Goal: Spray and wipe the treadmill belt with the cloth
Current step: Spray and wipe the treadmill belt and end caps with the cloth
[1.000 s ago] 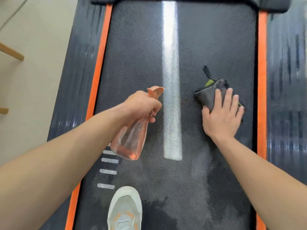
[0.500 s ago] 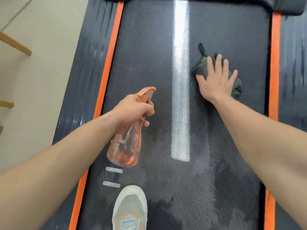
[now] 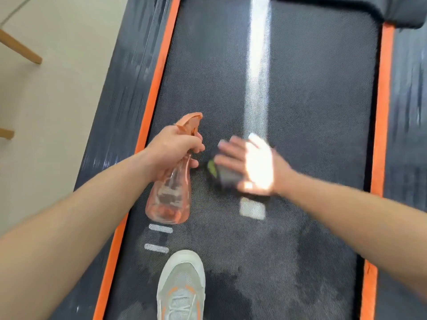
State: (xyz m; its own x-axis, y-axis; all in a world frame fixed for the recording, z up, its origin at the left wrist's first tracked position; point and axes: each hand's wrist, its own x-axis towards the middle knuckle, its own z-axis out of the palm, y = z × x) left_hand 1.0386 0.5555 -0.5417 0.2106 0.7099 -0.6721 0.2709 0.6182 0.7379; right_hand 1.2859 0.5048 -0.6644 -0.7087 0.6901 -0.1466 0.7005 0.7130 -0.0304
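- The treadmill belt point(image 3: 312, 93), dark and finely textured, is taken as the landmark; it is bordered on both long sides by an orange strip point(image 3: 159, 72).
- A translucent orange spray bottle point(image 3: 169, 195) is gripped at its neck by the left hand point(image 3: 172, 150), fingers wrapped closed around it, over the belt's left part just inside the orange strip; the nozzle is pointed up the belt and the body is hung down toward the viewer.
- A grey cloth point(image 3: 227, 176) with a green tag is pressed flat on the belt near its middle under the right hand point(image 3: 251, 163), whose fingers are spread over it rather than curled; the hand is motion-blurred and crossed by a bright band of light.
- The cloth is seen just beside the bottle's neck; whether they touch cannot be told.
- Darker damp-looking patches are seen on the belt's near part.
- A grey shoe point(image 3: 181, 287) with orange accents is planted on the belt's near end, below the bottle.
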